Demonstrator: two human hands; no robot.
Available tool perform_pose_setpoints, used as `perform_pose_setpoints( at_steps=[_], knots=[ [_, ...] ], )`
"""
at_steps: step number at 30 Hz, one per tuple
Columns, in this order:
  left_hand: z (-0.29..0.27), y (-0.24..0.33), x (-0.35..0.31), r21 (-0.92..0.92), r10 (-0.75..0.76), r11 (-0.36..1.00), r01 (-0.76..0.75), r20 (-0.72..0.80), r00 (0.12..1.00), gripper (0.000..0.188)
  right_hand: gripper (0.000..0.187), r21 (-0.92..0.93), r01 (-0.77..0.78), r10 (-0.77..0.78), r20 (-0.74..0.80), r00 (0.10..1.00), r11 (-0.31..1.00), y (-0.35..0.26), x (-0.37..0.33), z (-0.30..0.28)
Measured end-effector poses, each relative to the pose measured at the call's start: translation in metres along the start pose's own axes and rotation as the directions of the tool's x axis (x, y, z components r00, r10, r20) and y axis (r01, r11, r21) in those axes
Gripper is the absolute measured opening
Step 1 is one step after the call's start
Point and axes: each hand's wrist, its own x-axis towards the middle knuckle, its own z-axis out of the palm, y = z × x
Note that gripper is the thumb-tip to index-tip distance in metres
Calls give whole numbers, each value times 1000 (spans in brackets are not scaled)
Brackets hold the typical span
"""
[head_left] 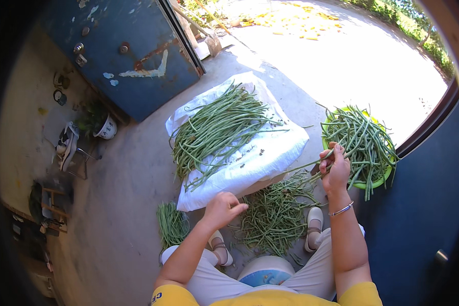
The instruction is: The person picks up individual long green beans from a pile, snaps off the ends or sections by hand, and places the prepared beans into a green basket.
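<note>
Clock directions read from the centre of the head view.

Your right hand [336, 171], at 3 o'clock: fingers closed, gripping at least one long green bean [305, 166], which trails from your fist toward 9 o'clock. Your left hand [222, 210], at 6 o'clock: fingers curled, thumb pointing to 3 o'clock, beside the near edge of the white sack [275, 145]. Whether it pinches anything or touches the sack, you cannot tell from this angle.

The main heap of long beans [222, 127] lies on the sack, just off centre toward 11 o'clock, strands roughly aligned; dark scraps are scattered beside it. Just beyond your right hand, a yellow-green basin [325, 133] holds more long beans [359, 137], some overhanging its rim. At 5 o'clock, a pile of short bean pieces [275, 219] lies on the floor [122, 204] between your shoes [315, 220]. At 7 o'clock, a smaller bean bundle [172, 224] lies near your left forearm.

Surroundings: worn blue door [137, 56] at 11 o'clock; potted plant [106, 127] between 9 and 10.
</note>
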Motion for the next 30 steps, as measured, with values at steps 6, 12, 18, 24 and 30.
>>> perform_pose_setpoints(
  at_steps=[6, 12, 18, 24, 30],
  knots=[
    [-24, -55, 113, 90, -12, 994, 64, -488, 873, 22, 18, 31, -163, 160, 81, 984, 986, 6, -8, 13],
    [-12, -75, 178, 281, -146, 926, 253, -352, 925, 23, 17, -1, -159, 157, 144, 977, 987, 6, -2, 9],
    [-57, -53, 167, 36, -46, 997, 68, -429, 902, 17, 27, -60, -248, 255, 187, 949, 967, -2, -6, 13],
    [-100, 16, 101, -626, -205, 779, 37, -199, 958, 10, 29, -200, -306, 364, 423, 830, 931, 4, -20, 11],
    [-33, 60, 20, -822, -167, 552, 140, 55, 984, 8, 27, -120, -326, 344, 436, 832, 938, 12, -44, 15]
  ],
)
